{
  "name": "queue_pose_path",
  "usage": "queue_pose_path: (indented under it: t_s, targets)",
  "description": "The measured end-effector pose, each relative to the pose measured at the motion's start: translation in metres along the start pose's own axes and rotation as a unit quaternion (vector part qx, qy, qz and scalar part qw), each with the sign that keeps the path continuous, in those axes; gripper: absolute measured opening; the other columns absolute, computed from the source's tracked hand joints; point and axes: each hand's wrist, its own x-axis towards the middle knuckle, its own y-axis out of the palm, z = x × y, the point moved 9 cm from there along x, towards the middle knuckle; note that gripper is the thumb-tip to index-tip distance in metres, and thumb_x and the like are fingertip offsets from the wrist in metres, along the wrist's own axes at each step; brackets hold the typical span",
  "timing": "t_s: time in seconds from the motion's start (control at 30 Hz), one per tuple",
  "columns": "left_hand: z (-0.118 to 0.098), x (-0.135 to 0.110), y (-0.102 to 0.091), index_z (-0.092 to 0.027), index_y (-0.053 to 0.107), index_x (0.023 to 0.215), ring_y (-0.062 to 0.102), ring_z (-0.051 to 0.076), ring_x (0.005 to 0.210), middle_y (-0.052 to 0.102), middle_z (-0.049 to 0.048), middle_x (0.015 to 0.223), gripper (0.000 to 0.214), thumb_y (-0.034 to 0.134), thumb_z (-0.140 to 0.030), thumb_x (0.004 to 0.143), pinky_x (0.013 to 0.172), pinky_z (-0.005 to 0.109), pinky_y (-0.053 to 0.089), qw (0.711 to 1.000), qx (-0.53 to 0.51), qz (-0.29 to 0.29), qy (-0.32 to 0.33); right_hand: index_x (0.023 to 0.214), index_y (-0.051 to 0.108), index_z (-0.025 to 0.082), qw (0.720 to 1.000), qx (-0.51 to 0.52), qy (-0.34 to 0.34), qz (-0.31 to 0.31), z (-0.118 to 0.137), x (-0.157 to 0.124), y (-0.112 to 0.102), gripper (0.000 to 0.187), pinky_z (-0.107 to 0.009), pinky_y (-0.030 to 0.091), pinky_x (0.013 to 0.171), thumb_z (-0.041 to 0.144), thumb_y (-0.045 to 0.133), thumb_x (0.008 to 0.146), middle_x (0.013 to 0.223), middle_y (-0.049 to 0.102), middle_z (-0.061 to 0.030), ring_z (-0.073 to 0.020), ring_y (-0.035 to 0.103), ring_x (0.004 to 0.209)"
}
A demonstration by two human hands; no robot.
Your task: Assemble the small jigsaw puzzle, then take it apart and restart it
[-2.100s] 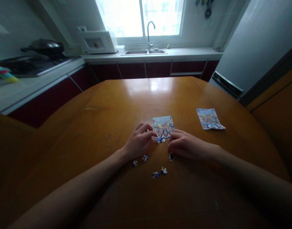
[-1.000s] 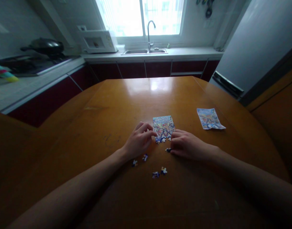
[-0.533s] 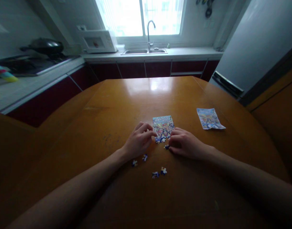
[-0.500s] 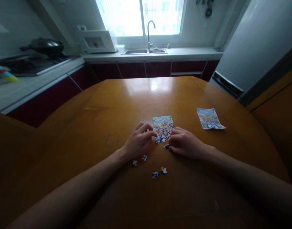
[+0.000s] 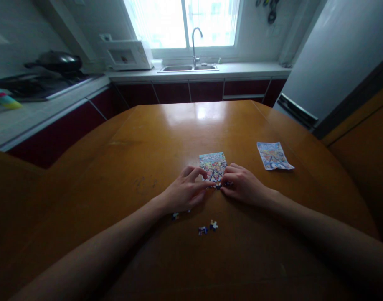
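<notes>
So the puzzle [image 5: 212,162] is sitting where it was, but your hands are closing in on its near edge now. Your right hand [image 5: 245,187] is bringing the piece [image 5: 216,187] up from the wood and holding it right against that near edge, fingertips pinched together on it. It looks like it's going in along the bottom row. Your left hand [image 5: 185,193] is sliding over from the puzzle's left side. Its fingers are spread flat and pressing near the same spot, gripping nothing.

Heads up: that left hand is now lying over the stray bit [image 5: 175,216] on the puzzle's near-left, with only a corner peeking out. The pair of spare bits [image 5: 213,225] is lying nearer to you than the puzzle, clear of both wrists.

You're getting plenty of room otherwise. The leaflet [image 5: 274,156] is lying well off to the puzzle's right, and the table [image 5: 166,138] is showing bare wood beyond and left of the puzzle, its edges well away.
</notes>
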Motion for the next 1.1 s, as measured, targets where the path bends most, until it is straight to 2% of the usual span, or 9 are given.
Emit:
queue_pose_path:
  t_s: [0.3,0.63,0.8,0.9,1.1]
  targets:
    - [-0.002,0.001,0.004,-0.037,0.062,0.131,0.042,0.027,0.115,0.050,0.0072,0.126,0.034,0.056,-0.032,0.099,0.103,0.046,0.044,1.000,0.020,0.015,-0.002,0.084,0.068,0.021,1.000,-0.007,-0.005,-0.002,0.001,0.000,-0.002,0.004,-0.031,0.044,0.077,0.018,0.066,0.084,0.089,0.063,-0.0039,-0.0188,0.053,0.088]
    - [0.000,0.000,0.008,-0.036,0.060,0.133,0.040,0.028,0.119,0.048,0.0072,0.129,0.034,0.050,-0.034,0.101,0.107,0.047,0.041,0.999,0.015,0.040,-0.015,0.084,0.073,0.023,0.999,-0.023,-0.026,0.041,0.005,0.000,-0.004,0.011,-0.034,0.045,0.079,0.020,0.063,0.087,0.090,0.062,-0.0055,-0.0199,0.053,0.088]
    - [0.003,0.000,0.010,-0.036,0.055,0.138,0.038,0.028,0.122,0.046,0.0074,0.131,0.037,0.044,-0.037,0.103,0.110,0.050,0.038,0.998,-0.011,0.064,-0.022,0.088,0.072,0.022,0.999,-0.009,-0.023,0.044,0.004,-0.001,-0.003,0.016,-0.034,0.045,0.080,0.013,0.059,0.086,0.092,0.062,-0.0056,-0.0200,0.052,0.090]
    - [0.005,0.000,0.008,-0.033,0.054,0.139,0.040,0.027,0.121,0.048,0.0077,0.129,0.038,0.041,-0.038,0.104,0.110,0.049,0.038,0.997,-0.034,0.056,-0.029,0.086,0.071,0.021,0.999,0.005,-0.015,0.039,0.001,-0.001,-0.002,0.018,-0.033,0.045,0.079,0.010,0.056,0.086,0.091,0.061,-0.0057,-0.0197,0.052,0.090]
    - [0.008,0.000,0.001,-0.026,0.061,0.127,0.043,0.026,0.116,0.052,0.0085,0.122,0.034,0.038,-0.035,0.104,0.108,0.048,0.039,0.998,-0.051,0.017,-0.037,0.090,0.069,0.021,0.999,0.033,0.009,0.007,-0.004,-0.001,-0.004,0.022,-0.034,0.047,0.083,0.005,0.056,0.082,0.093,0.062,-0.0057,-0.0206,0.053,0.094]
